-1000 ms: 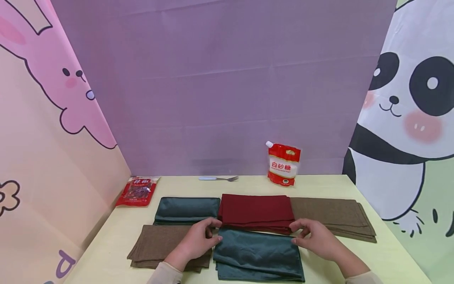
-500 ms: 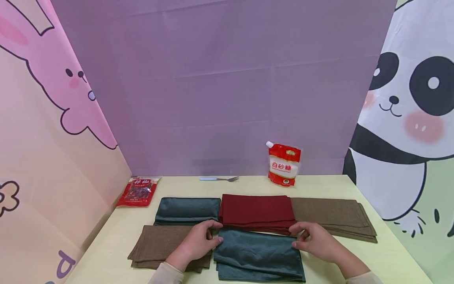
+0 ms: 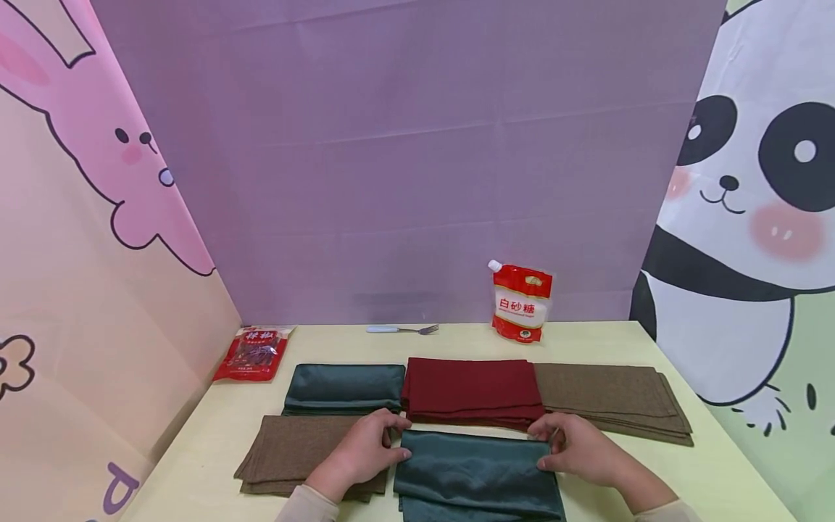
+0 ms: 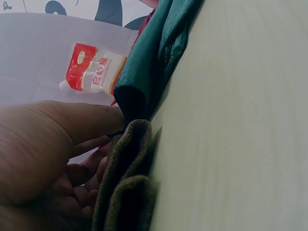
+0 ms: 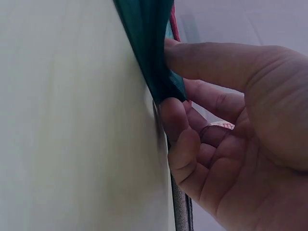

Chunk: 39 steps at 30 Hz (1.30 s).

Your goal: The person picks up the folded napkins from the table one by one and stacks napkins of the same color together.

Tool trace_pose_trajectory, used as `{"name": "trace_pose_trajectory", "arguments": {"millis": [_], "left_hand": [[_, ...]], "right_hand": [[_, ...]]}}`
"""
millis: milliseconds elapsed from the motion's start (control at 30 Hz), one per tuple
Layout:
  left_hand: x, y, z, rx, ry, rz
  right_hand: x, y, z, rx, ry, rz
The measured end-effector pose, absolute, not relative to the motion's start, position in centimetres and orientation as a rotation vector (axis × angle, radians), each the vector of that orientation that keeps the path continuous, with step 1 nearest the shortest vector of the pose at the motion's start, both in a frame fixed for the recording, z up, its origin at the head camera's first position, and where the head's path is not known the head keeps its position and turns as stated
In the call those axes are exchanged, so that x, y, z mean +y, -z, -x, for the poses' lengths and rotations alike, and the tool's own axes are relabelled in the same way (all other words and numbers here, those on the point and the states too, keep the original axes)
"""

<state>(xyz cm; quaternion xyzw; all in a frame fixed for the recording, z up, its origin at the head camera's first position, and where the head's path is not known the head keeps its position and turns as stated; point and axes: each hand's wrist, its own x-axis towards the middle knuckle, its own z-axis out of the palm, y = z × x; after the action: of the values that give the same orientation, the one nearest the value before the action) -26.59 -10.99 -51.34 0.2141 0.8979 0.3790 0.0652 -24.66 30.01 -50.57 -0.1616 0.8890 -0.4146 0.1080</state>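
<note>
A folded teal satin cloth (image 3: 479,471) lies at the front middle of the table. My left hand (image 3: 365,449) holds its left edge; in the left wrist view the thumb (image 4: 96,118) lies against the teal fold, and some fingertips are hidden. At the opposite edge, my right hand (image 3: 580,449) pinches the cloth between thumb and fingers, with the thumb (image 5: 207,60) on top in the right wrist view. Under the left wrist lies a stack of folded brown cloths (image 3: 287,449). Folded dark red cloths (image 3: 472,388) lie just behind the teal one.
Another folded teal cloth (image 3: 346,384) lies at the back left, and brown folded cloths (image 3: 607,395) at the back right. Along the far edge are a red chili packet (image 3: 254,353), a fork (image 3: 401,329) and a standing sugar pouch (image 3: 522,304). A purple backdrop (image 3: 404,159) rises behind.
The front teal cloth has slid slightly toward me with both hands, and a strip of table now shows between it and the red cloths. The other things stay put.
</note>
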Motion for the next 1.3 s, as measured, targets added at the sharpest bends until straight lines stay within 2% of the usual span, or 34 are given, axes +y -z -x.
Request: {"name": "trace_pose_trajectory", "arguments": {"millis": [200, 767, 1300], "left_hand": [[-10.98, 51.45, 26.67, 2.708, -1.132, -0.655], [-10.76, 51.48, 26.69, 2.666, -1.182, -0.643], [-10.78, 51.52, 26.57, 2.669, -1.260, -0.675]], "right_hand": [[29.74, 50.41, 24.69, 2.595, 1.159, 0.425], [29.94, 50.80, 24.54, 2.546, 1.164, 0.659], [30.18, 50.68, 24.47, 2.603, 1.156, 0.620]]}}
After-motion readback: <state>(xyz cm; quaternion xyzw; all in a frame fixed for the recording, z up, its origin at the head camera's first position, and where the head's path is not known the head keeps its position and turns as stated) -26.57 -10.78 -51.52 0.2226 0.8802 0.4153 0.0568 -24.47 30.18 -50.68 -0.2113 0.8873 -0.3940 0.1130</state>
